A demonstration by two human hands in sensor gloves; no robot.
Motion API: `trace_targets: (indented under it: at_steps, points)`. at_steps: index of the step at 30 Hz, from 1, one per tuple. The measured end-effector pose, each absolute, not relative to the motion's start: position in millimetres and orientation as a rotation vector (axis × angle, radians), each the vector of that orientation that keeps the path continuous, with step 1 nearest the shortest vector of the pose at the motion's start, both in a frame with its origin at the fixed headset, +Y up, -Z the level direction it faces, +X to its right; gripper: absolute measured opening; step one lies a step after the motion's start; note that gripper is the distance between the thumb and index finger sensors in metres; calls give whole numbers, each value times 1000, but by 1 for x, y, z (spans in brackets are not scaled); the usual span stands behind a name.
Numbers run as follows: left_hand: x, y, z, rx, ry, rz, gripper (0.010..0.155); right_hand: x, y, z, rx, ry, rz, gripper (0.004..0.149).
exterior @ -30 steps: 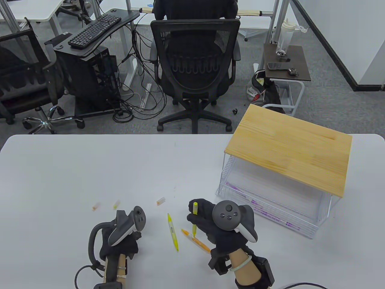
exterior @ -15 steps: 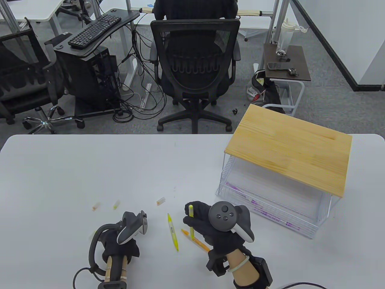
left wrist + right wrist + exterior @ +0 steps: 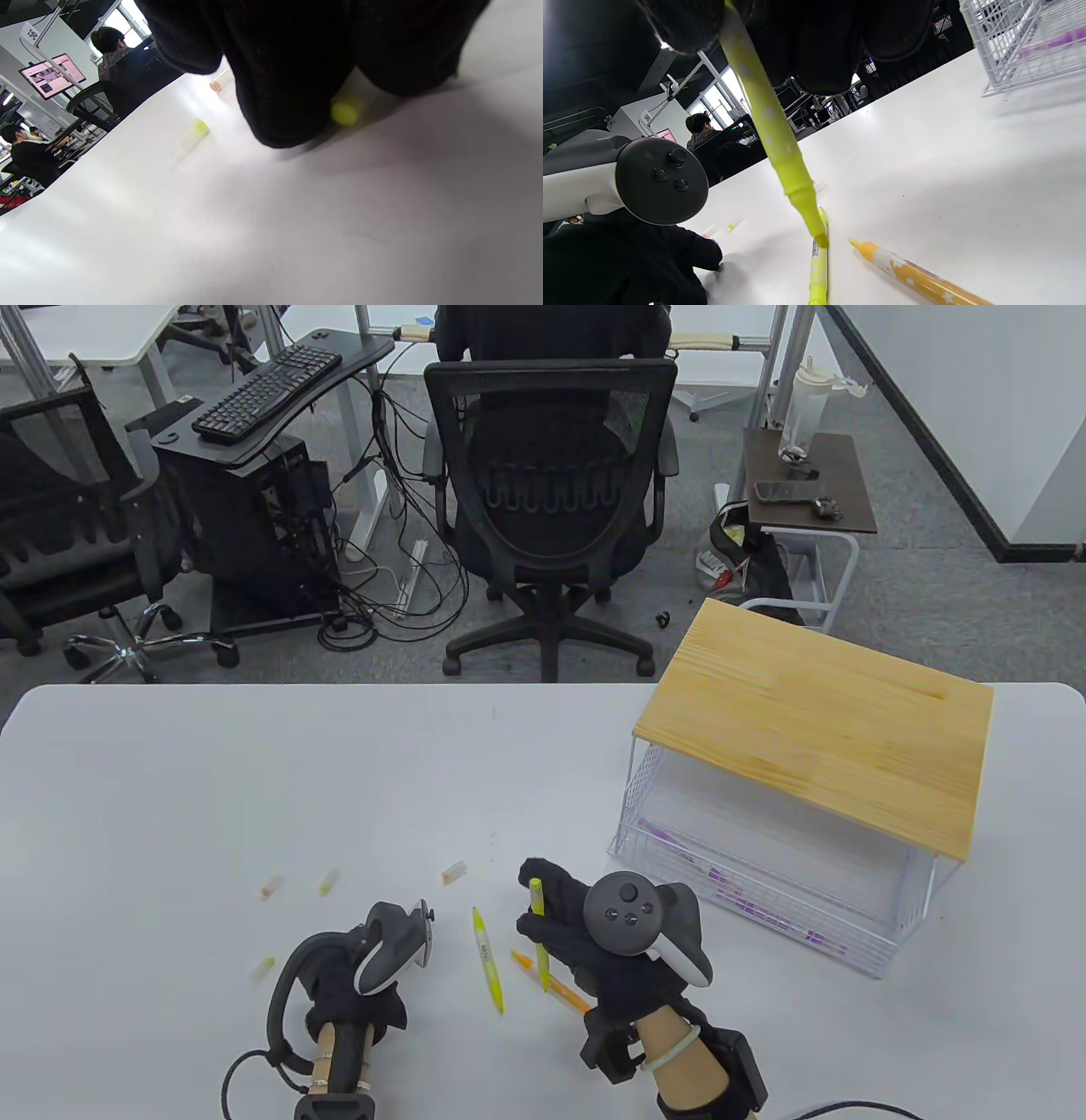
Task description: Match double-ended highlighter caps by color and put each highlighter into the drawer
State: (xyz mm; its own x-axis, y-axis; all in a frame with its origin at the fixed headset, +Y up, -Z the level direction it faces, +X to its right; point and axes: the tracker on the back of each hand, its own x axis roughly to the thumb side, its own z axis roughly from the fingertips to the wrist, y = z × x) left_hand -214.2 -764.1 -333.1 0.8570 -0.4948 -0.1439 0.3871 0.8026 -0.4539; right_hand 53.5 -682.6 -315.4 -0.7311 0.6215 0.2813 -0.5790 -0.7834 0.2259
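Observation:
My right hand [image 3: 543, 918] grips a yellow highlighter [image 3: 538, 937] nearly upright, its bare tip [image 3: 821, 239] pointing down just above the table. Under it lie a second yellow highlighter [image 3: 488, 959] and an orange highlighter [image 3: 556, 984], both with bare tips. My left hand [image 3: 356, 993] hovers low to their left, fingers curled; in the left wrist view a yellow cap [image 3: 345, 112] sits pinched between two fingertips. Loose caps lie beyond: orange [image 3: 270, 887], yellow [image 3: 329, 882], orange [image 3: 454, 872]. Another yellow cap [image 3: 265, 965] lies blurred left of my left hand.
A white wire drawer [image 3: 764, 920] stands pulled out at the right under a wooden top [image 3: 814, 712], with purple highlighters [image 3: 738, 903] inside. Past the table's far edge a person sits in a black office chair [image 3: 551, 475].
My right hand has moved left with the highlighter and stood it more upright. My left hand has slid right towards it. A yellow cap has appeared on the table left of my left hand.

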Motion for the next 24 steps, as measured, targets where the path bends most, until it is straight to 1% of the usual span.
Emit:
trace_targets:
  at_steps: [2, 3, 5, 8, 12, 16, 18, 24]
  points:
    - [-222, -759, -333, -426, 279, -406, 64, 55, -683, -316, 448, 164, 2439, 74]
    - [-226, -757, -333, -457, 264, -334, 63, 56, -684, -316, 442, 164, 2439, 74]
    - [-231, -751, -332, -428, 266, -232, 61, 57, -685, -318, 435, 167, 2435, 74]
    - [-233, -737, -332, -337, 253, -91, 60, 57, -687, -319, 433, 173, 2436, 70]
    - [-232, -719, -330, -167, 193, 188, 60, 59, -690, -320, 416, 171, 2444, 63]
    - [-235, -708, -326, -42, 139, 293, 60, 62, -693, -324, 399, 177, 2430, 60]
    - [-239, -702, -322, 47, 129, 348, 60, 63, -695, -326, 409, 199, 2408, 58]
    - [-245, -689, -312, 151, 34, 489, 62, 62, -696, -326, 451, 267, 2354, 49]
